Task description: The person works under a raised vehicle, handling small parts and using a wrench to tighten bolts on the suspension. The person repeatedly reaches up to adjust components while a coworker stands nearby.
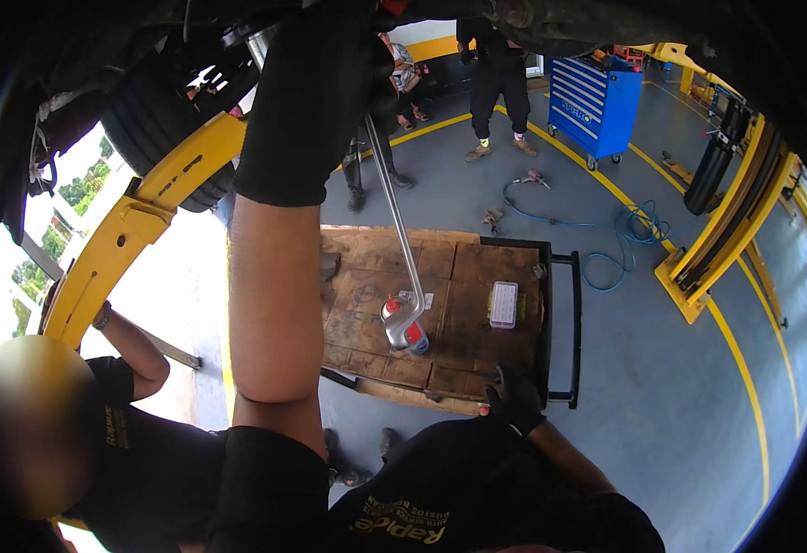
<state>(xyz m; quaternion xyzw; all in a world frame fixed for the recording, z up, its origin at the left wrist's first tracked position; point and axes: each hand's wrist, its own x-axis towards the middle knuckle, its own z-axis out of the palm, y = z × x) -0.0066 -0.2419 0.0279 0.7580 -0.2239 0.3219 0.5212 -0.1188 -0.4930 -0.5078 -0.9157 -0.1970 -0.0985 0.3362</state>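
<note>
My left hand (306, 101), in a black glove, is raised to the dark underside of a vehicle. A long silver metal bar (390, 184) runs down from it, and the fingers appear closed around its upper part, mostly hidden. The bar's lower end is bent and widens, overlapping in view a small red-capped container (392, 305) above the cardboard. Lower right, my right hand (518, 402), also black-gloved, hangs by the near edge of a cardboard-covered cart (561, 323). Its fingers are partly spread, with no tool visible in them.
A clear-lidded plastic case (504, 305) lies on the cart. A co-worker (145, 424) stands at left beside a yellow lift arm (99, 267) and a tyre (159, 129). Behind are a blue tool cabinet (592, 106), a blue air hose (620, 241), a yellow lift post (730, 217) and a standing person (498, 88).
</note>
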